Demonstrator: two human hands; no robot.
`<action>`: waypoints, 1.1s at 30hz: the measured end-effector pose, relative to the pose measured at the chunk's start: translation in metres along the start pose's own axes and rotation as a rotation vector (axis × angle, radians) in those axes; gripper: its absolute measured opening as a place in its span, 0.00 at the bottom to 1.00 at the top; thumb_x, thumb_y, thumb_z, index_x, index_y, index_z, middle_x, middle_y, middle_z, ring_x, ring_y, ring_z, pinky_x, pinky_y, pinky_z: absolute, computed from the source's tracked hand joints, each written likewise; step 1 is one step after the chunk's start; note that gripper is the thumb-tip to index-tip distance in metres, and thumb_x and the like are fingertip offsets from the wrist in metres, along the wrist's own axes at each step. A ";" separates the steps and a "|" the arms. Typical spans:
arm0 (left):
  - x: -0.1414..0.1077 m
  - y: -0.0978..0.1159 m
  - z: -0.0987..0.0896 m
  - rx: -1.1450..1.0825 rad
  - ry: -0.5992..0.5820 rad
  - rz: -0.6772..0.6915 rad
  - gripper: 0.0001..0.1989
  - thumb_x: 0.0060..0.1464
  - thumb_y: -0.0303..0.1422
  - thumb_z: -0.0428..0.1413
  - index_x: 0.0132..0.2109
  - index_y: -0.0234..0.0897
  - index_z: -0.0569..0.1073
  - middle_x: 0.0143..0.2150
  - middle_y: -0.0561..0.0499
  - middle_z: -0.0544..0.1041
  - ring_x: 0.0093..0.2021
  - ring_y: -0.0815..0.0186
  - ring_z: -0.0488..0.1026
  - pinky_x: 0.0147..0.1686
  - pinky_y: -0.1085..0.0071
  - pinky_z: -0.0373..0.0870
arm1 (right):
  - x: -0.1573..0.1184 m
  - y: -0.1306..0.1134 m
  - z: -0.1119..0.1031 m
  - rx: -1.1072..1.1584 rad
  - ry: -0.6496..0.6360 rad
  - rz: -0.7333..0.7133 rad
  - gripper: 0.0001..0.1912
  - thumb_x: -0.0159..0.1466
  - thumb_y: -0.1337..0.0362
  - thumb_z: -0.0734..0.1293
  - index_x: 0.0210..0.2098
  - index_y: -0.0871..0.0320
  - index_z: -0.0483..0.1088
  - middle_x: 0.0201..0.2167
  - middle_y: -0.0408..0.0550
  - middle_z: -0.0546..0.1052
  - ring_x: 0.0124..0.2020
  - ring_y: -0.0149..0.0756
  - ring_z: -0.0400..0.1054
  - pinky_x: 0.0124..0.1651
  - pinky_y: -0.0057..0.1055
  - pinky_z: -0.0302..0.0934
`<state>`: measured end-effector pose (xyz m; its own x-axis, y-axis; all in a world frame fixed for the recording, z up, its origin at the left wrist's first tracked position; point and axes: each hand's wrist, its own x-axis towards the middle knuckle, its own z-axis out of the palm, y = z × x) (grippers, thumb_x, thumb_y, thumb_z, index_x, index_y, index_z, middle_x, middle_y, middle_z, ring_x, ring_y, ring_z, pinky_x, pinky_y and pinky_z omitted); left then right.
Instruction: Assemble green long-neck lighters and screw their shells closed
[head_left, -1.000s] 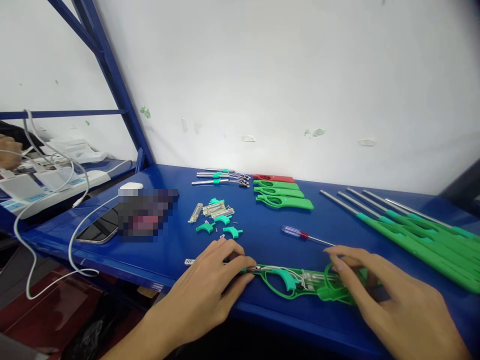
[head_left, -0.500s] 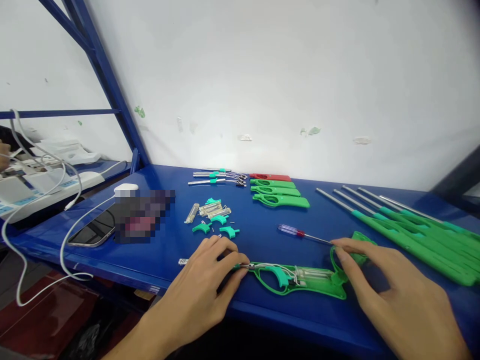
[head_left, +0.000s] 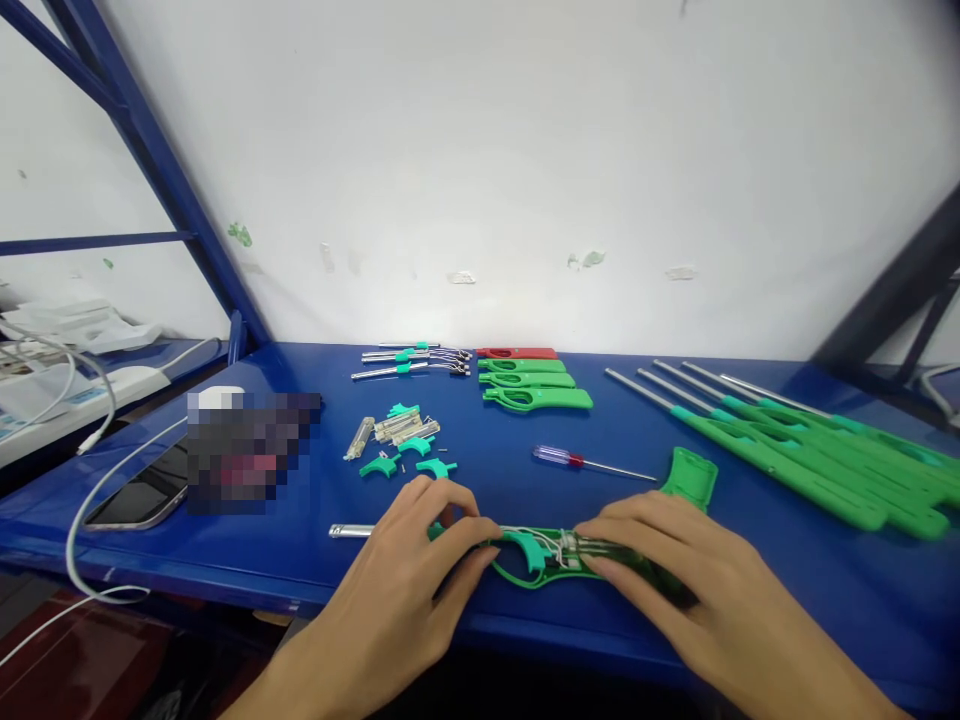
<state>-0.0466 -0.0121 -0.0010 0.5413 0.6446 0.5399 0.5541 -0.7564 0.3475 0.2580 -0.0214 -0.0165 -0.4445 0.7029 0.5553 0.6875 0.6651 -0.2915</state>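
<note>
A green lighter casing (head_left: 517, 578) lies open near the table's front edge, with a teal trigger (head_left: 534, 550) and white wires inside. My left hand (head_left: 424, 580) pinches the front end of the casing, where a metal tube (head_left: 349, 531) sticks out to the left. My right hand (head_left: 675, 580) closes its thumb and fingers on the rear part of the casing, hiding much of it. Behind the right hand lies a separate green cover piece (head_left: 690, 477). A screwdriver with a clear purple handle (head_left: 556, 456) rests beyond the casing.
Several teal triggers (head_left: 415, 447) and clear parts (head_left: 397, 425) lie left of centre. Behind are metal tubes with wires (head_left: 401, 355) and green half shells (head_left: 537, 398). Several long green lighters (head_left: 795, 470) are at right. A phone (head_left: 142, 490) and white cable (head_left: 79, 530) lie left.
My right hand has moved left from the green piece beside the casing onto the casing's rear part. That cover piece now lies free. The camera view has shifted slightly.
</note>
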 end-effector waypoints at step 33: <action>0.012 -0.006 0.001 0.078 0.030 -0.043 0.10 0.81 0.27 0.48 0.46 0.42 0.70 0.44 0.53 0.74 0.42 0.62 0.72 0.43 0.65 0.68 | 0.001 -0.004 -0.002 0.031 -0.024 0.030 0.14 0.80 0.57 0.67 0.60 0.44 0.81 0.49 0.45 0.86 0.47 0.38 0.82 0.51 0.34 0.79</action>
<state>-0.0430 0.0007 0.0025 0.4976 0.6716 0.5490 0.6243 -0.7167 0.3108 0.2560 -0.0246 -0.0129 -0.4378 0.7282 0.5273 0.6826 0.6509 -0.3322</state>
